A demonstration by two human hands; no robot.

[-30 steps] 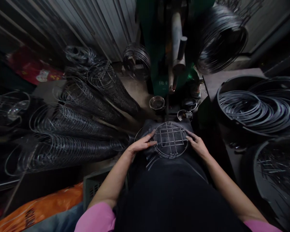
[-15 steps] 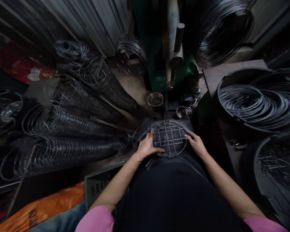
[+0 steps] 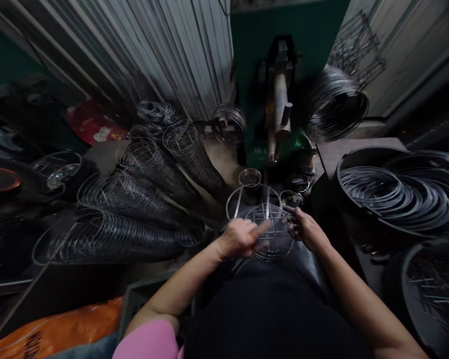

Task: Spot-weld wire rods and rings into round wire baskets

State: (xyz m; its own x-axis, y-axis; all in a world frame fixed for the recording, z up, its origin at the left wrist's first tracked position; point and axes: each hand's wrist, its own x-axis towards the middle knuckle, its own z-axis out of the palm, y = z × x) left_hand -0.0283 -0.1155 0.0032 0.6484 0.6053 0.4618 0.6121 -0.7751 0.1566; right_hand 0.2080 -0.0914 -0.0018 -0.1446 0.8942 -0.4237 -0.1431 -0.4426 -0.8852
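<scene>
A round wire grate (image 3: 272, 247), made of crossed rods inside rings, lies over my lap between my hands. My left hand (image 3: 239, 237) is at its left edge, with thumb and forefinger smeared by motion over the rods. Just beyond that hand a plain wire ring (image 3: 228, 199) stands up; its lower part is hidden, so I cannot tell whether the hand grips it. By the grate's right edge, my right hand (image 3: 309, 232) is closed, its fingers curled and forefinger pointing inward. What its fingertips hold is too dark to make out.
Ahead stands a green machine (image 3: 254, 149) with a metal arm (image 3: 280, 99). Rows of stacked wire rings (image 3: 123, 239) lie on the left. At right are a tub of rings (image 3: 340, 184) and a tub of short rods (image 3: 400, 279). Small bowls (image 3: 250, 177) sit below the machine.
The view has tilted up, showing more of the machine. My left hand has come off the grate's rim and over the rods. The plain ring has moved from left of that hand to beyond it.
</scene>
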